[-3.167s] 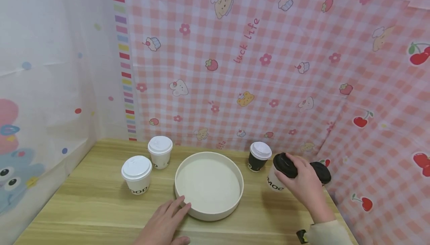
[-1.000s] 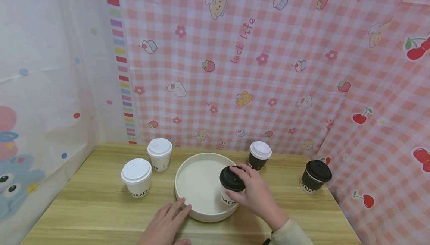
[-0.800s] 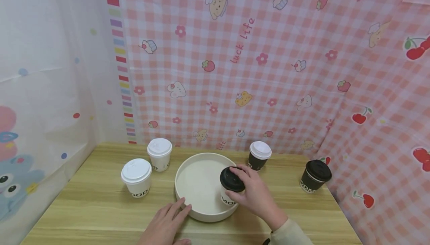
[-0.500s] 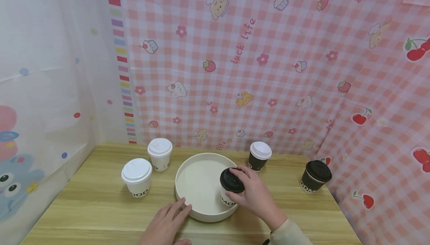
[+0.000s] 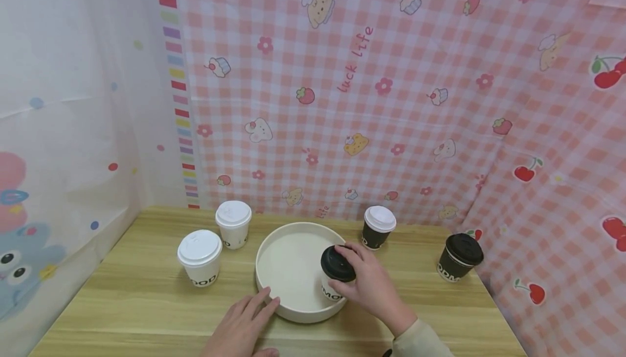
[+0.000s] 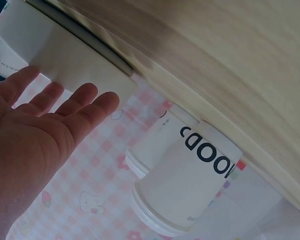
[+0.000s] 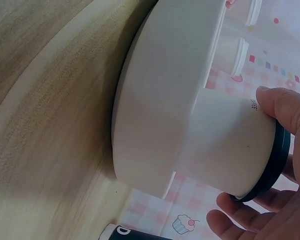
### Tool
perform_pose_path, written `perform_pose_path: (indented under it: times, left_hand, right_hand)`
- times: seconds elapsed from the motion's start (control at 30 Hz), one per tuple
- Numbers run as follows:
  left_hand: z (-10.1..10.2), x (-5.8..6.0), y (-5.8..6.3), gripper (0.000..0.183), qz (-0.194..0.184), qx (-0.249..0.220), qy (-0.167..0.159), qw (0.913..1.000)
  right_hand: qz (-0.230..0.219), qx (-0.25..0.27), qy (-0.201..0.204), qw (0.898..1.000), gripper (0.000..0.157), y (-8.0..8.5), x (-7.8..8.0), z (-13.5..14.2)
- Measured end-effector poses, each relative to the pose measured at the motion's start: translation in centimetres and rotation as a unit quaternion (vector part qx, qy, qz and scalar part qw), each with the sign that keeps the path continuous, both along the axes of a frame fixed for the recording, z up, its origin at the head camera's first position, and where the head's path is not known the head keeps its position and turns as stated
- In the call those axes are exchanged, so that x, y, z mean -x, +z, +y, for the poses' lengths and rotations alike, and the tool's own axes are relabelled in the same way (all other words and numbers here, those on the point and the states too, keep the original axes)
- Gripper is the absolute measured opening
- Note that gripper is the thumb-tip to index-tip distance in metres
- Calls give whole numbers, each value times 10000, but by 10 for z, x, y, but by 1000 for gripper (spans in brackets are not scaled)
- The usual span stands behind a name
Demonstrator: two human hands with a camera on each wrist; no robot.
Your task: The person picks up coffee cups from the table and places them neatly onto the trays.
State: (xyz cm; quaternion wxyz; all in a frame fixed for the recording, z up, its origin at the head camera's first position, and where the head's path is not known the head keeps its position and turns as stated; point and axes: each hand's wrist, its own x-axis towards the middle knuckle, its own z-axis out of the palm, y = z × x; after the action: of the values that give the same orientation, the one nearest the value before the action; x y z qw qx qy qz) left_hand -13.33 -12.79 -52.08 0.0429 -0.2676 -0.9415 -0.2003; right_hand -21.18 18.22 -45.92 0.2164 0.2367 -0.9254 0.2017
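Note:
In the head view, my right hand (image 5: 371,283) grips a white paper coffee cup (image 5: 329,286) near its black lid (image 5: 337,262), thumb on the near side. The cup stands upright inside the right side of a round cream tray (image 5: 288,270). From the right wrist, the base of this coffee cup (image 7: 230,140) is hidden behind the tray's wall (image 7: 160,90). My left hand (image 5: 239,321) lies at the tray's front left, its fingertips at the rim. The left wrist view has this left hand (image 6: 35,135) with its fingers extended along the tray's side.
Two white-lidded white cups, one in front (image 5: 199,259) and one behind (image 5: 233,225), stand left of the tray. A black cup with a white lid (image 5: 378,227) is at the back right. Farther right stands a black cup with a black lid (image 5: 459,257). Patterned cloth (image 5: 313,112) hangs behind the wooden table (image 5: 117,292).
Since the oldest frame, my right hand has carried the black-lidded white cup leftward from beside the black cup into the tray. Over the last second both hands have barely moved.

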Motion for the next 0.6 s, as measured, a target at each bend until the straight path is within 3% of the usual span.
perform_pose_path:
  times: [0.37, 0.6]
  left_hand:
    - [0, -1, 0, 90, -16, -14, 6, 10000]
    - [3, -1, 3, 90, -295, -4, 17, 9996]
  right_hand:
    - [-115, 130, -20, 9998, 79, -3, -5, 1]
    - [-346, 196, -129, 9991, 87, 1, -10, 6]
